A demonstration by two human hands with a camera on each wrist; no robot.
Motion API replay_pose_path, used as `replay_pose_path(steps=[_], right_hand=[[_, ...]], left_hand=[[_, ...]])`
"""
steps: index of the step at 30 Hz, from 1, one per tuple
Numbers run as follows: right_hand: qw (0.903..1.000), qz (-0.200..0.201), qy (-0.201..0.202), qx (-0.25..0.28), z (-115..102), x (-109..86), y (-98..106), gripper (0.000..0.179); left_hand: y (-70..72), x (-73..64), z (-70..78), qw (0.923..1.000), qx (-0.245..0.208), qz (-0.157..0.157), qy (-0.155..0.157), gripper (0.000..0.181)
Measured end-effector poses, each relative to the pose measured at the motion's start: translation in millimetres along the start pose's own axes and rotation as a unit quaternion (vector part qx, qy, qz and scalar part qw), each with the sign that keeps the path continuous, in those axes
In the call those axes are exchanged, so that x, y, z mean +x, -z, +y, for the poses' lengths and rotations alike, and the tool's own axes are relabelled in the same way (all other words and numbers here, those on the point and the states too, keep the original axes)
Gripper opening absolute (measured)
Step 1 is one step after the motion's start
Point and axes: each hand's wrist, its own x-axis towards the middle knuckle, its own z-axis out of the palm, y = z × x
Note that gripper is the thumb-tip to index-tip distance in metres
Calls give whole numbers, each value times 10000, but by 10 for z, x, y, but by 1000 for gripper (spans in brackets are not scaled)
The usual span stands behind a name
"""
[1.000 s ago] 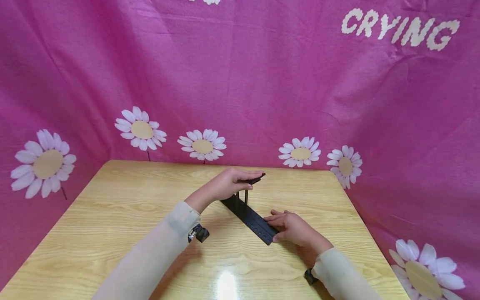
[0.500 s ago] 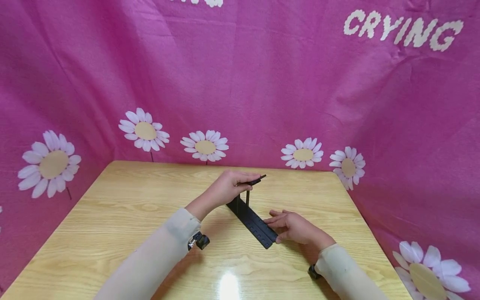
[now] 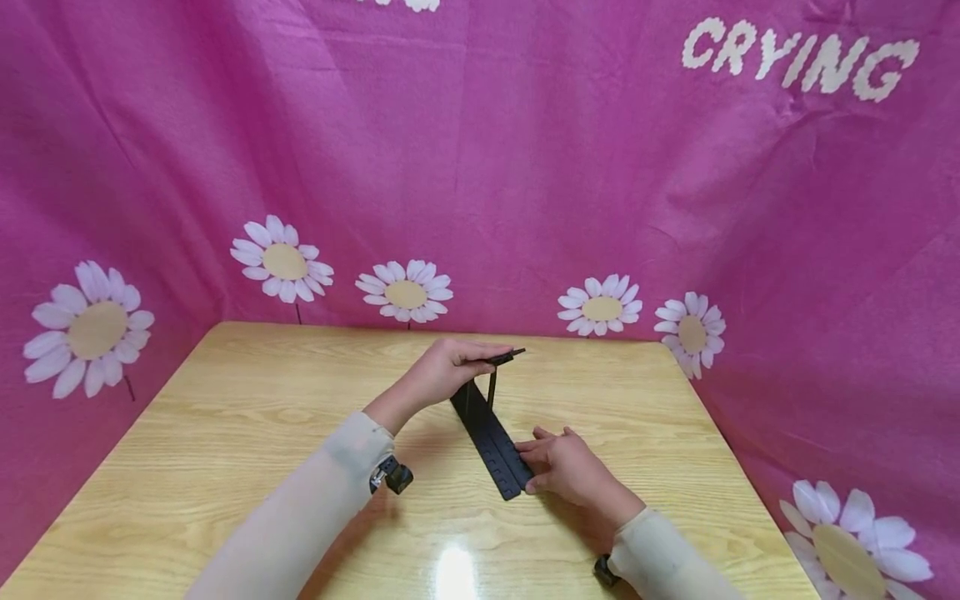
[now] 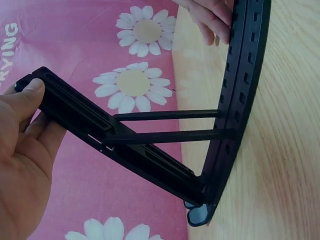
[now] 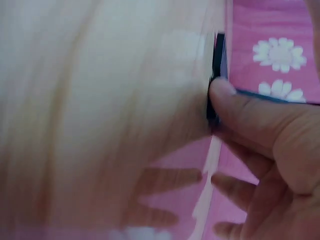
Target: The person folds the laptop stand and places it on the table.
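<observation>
- l hand: free end of the upper arm of a black folding stand is pinched in its grip, thumb on one face, fingers behind.
- r hand: lower end of the slotted base is pinched in its grip, thumb at the edge; other fingers are spread (seen in r wrist view, which is blurred).
- stand loc: approx. mid worktop, between both hands, base set diagonally, far end toward l hand, near end at r hand; whether base is fully flat on worktop can't be told.
- stand config: unfolded to a v; upper arm is tilted up from base, joined at the far end, where grey pads are seen.
- two thin struts are seen spanning arm to base, roughly parallel, w/ rows of slots along base.
- light sleeves are worn on both arms; a small black cam is mounted at l wrist, another at r wrist.
- bg: worktop is surrounded by pink cloth printed w/ white daisies & "crying" lettering upper right.
- bright glare spot is seen on worktop, near edge.
</observation>
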Motion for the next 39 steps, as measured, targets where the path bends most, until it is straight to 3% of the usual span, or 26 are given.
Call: replay_pose_path(steps=[3,7,13,19,24,28,35,39], right_hand=[[9998,-102,-74,126,-35,35,11,46],[9978,-471,104,444,77,89,73,49],[9947,-821,256,556,217,123,107,53],[9947,-725,452,565,223,130,67,55],[9962,-484,353,626,106,131,-11,53],[9969,-321,185,699,-28,146,-89,52],[9960,-357,125,806,-116,176,-111,52],[9954,-440,71,852,-75,172,-107,53]], left_hand=[[23,-18,0,9999,-63,98,-19,39],[-1,-54,-5,9989,84,444,-90,36],[-55,-125,33,9956,257,894,146,30],[-50,-154,27,9937,214,1087,190,30],[-17,-147,-8,9933,236,1126,93,28],[28,-139,-63,9937,-26,1108,181,26],[75,-154,-155,9874,-1031,1100,474,26],[77,-174,-183,9871,-1077,1042,557,27]])
